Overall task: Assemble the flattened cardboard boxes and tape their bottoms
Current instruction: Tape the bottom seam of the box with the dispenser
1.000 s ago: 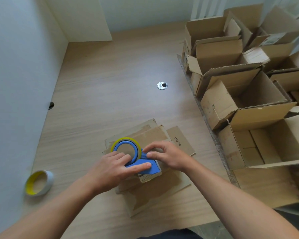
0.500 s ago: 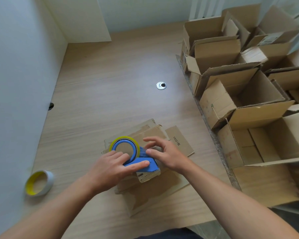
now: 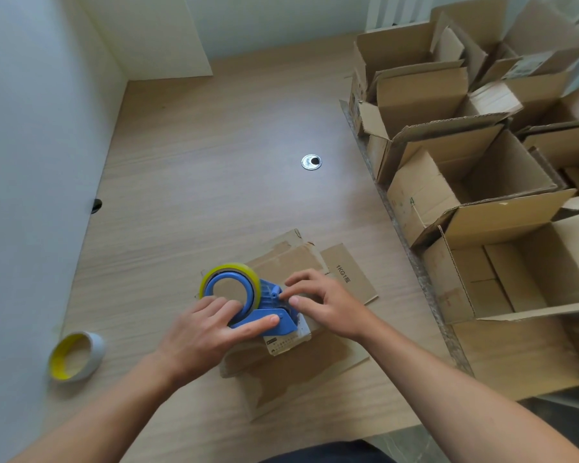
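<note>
Your left hand (image 3: pixel 211 332) is clamped on the blue tape dispenser (image 3: pixel 248 300) atop the flattened boxes (image 3: pixel 291 359) near you on the bench (image 3: pixel 214 168), right hand (image 3: pixel 325 304) pinching at its front, probably the tape end, so watch the cutter or the tape folding onto itself.

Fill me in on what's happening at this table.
A person is working a blue tape dispenser that sits on a stack of flattened cardboard boxes. The left hand steadies it, while the right hand picks at its front end. A spare tape roll lies to the left, and open assembled boxes are on the right.
</note>
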A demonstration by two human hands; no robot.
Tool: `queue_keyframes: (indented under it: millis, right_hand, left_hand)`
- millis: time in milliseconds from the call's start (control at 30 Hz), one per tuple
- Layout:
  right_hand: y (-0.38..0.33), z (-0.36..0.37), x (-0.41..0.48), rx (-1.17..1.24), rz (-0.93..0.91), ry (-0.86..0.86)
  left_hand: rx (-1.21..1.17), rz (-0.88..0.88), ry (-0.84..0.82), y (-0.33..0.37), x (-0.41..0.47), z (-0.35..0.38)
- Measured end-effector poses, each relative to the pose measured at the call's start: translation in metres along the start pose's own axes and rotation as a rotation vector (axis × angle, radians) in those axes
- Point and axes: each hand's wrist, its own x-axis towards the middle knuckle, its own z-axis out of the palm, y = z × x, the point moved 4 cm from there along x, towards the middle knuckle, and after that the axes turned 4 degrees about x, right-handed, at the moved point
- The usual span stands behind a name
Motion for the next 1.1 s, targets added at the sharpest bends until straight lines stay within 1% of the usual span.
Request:
queue_keyframes:
  millis: [167, 367, 500, 700, 900, 1033, 1100]
  right_hand:
    - [-0.010, 0.001, 0.005, -0.032, 0.083, -0.005]
    - [-0.021, 0.001, 0.024, -0.205, 0.229, 0.042]
    - [-0.030, 0.000, 0.030, -0.182, 0.285, 0.059]
    - [-0.032, -0.007, 0.029, -0.168, 0.234, 0.002]
    - [-0.031, -0.016, 0.034, -0.415, 0.074, -0.120]
    - [-0.025, -0.025, 0.030, -0.463, 0.014, -0.154]
    - [-0.023, -0.027, 0.028, -0.447, 0.005, -0.145]
  left_hand:
    - [-0.018, 0.008, -0.041, -0.002, 0.009, -0.002]
    - [0.003, 0.027, -0.120, -0.010, 0.031, -0.014]
    - [0.001, 0.020, -0.186, -0.013, 0.037, -0.020]
    - [-0.053, -0.039, -0.259, -0.016, 0.033, -0.016]
    - [-0.155, -0.090, -0.286, -0.015, 0.024, -0.009]
    - [-0.171, -0.113, -0.304, -0.016, 0.021, -0.013]
    - [-0.194, -0.121, -0.310, -0.015, 0.024, -0.015]
